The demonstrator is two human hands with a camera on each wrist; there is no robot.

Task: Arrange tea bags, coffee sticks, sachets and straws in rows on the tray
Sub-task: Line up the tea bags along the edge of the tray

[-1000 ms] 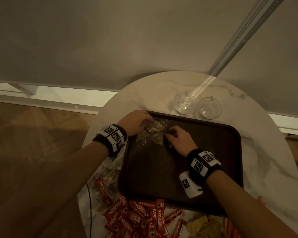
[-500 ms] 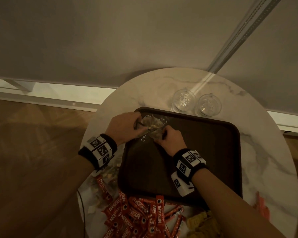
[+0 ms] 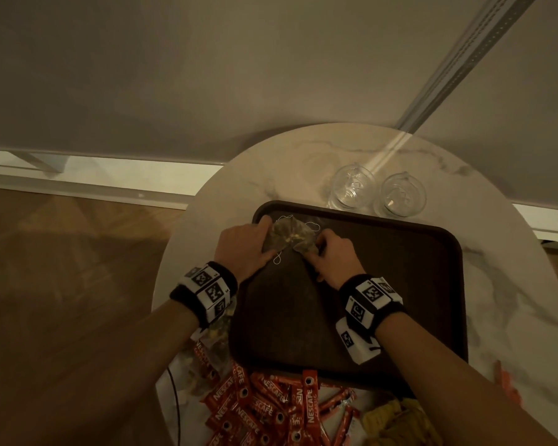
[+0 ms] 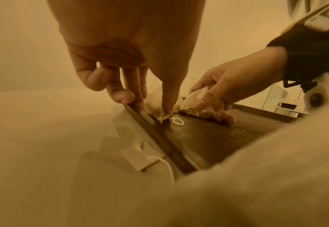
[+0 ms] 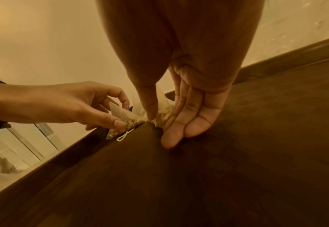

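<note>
A dark brown tray (image 3: 400, 284) lies on the round marble table. At its far left corner, two mesh tea bags (image 3: 292, 236) with white strings sit side by side. My left hand (image 3: 264, 241) pinches the left tea bag (image 4: 156, 109) between thumb and fingers, right against the tray's left rim. My right hand (image 3: 316, 251) pinches the right tea bag (image 5: 164, 117), thumb on top and fingers (image 5: 188, 121) touching the tray floor. In the right wrist view the left tea bag (image 5: 123, 121) touches its neighbour. The rest of the tray is bare.
Two empty glass cups (image 3: 353, 188) (image 3: 403, 194) stand just beyond the tray's far rim. Red coffee sticks (image 3: 264, 410) are heaped at the near edge, yellow sachets (image 3: 397, 423) beside them. More tea bags (image 3: 218, 339) lie left of the tray under my left wrist.
Both hands have slid the two tea bags toward the tray's far left corner and brought them closer together. Nothing was let go.
</note>
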